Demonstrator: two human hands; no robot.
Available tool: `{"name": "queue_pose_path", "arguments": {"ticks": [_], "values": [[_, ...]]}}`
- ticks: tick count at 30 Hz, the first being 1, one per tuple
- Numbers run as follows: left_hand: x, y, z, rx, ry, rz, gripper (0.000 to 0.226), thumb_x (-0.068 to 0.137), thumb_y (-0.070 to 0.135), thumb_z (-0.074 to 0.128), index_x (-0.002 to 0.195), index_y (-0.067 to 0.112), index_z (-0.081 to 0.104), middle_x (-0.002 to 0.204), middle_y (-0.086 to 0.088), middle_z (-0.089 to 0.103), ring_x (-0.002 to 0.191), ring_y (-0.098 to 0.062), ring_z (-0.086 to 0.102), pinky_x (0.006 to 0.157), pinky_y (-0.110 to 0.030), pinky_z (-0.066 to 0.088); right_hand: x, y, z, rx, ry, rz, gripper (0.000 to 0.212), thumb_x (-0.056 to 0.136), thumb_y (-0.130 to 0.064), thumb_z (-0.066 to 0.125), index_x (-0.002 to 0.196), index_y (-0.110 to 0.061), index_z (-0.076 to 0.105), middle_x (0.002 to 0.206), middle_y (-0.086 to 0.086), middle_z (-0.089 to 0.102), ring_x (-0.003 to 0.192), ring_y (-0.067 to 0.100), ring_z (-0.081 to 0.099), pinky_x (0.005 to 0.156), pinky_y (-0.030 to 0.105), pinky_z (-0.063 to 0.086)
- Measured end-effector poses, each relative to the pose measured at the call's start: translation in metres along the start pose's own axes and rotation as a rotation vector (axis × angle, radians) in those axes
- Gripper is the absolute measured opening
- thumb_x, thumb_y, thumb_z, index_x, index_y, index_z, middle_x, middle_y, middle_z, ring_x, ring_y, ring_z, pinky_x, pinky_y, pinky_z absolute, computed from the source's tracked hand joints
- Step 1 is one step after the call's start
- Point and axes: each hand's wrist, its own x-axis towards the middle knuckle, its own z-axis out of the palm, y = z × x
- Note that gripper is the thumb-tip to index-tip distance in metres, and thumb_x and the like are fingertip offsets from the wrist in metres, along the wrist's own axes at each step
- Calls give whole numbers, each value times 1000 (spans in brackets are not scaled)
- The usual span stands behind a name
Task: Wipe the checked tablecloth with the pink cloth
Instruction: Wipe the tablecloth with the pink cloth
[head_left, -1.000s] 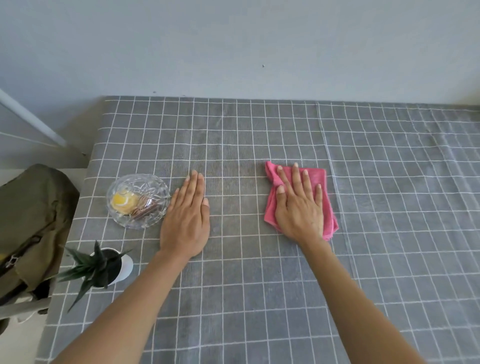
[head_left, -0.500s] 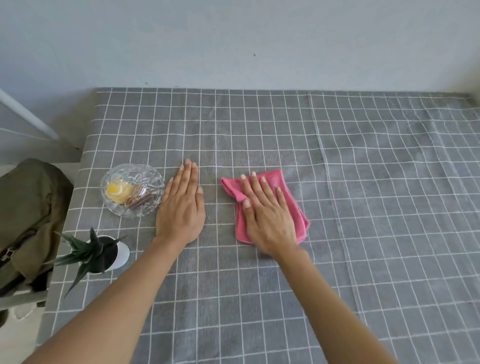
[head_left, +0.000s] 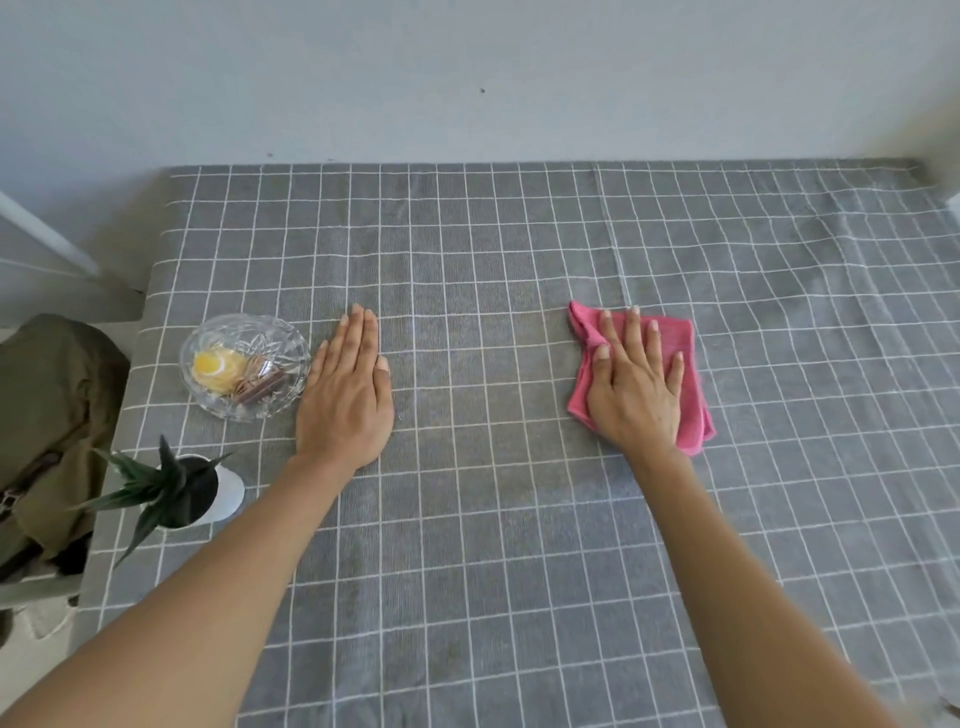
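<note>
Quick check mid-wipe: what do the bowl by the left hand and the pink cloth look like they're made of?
The bowl looks like clear cut glass, perhaps moulded plastic: transparent, with faceted leaf patterns that catch the light. The pink cloth looks like soft matte microfibre or terry: fuzzy surface, limp folds bunching beside the right hand.

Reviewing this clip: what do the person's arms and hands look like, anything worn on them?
Both forearms are bare to the frame's lower edge: no sleeves show. The left hand and right hand have no gloves, rings, watch or bracelets visible. Fingernails are short and unpainted.
</note>
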Motion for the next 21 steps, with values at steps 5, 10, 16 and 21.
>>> {"name": "queue_pose_path", "arguments": {"ticks": [5,10,16,21], "values": [[1,0,2,0,5,-3,53,103,28,13,152,15,-5,160,1,-10,147,-10,-10,120,-30,-6,-34,-32,17,-8,-48,-250,49,102,-47,8,150,-45,5,156,-17,-12,145,9,-16,117,44,-16],[2,1,1,10,7,8,53,103,27,14,152,15,-4,160,0,-9,147,-9,-10,120,-29,-7,-29,-21,15,-29,-43,-304,47,103,-46,9,150,-47,7,158,-18,-7,147,7,-11,119,42,-12],[2,0,2,29,2,10,54,103,27,14,152,14,-4,160,0,-9,147,-10,-9,120,-28,-7,12,18,-3,-27,20,13,50,102,-44,10,152,-43,6,161,-12,-1,148,12,-8,119,47,-10],[2,-2,4,36,17,3,53,103,28,13,152,15,-5,160,0,-9,147,-10,-9,120,-30,-5,13,14,-6,15,23,73,50,103,-43,12,152,-39,9,162,-8,-1,149,16,-7,118,49,-10]]}}
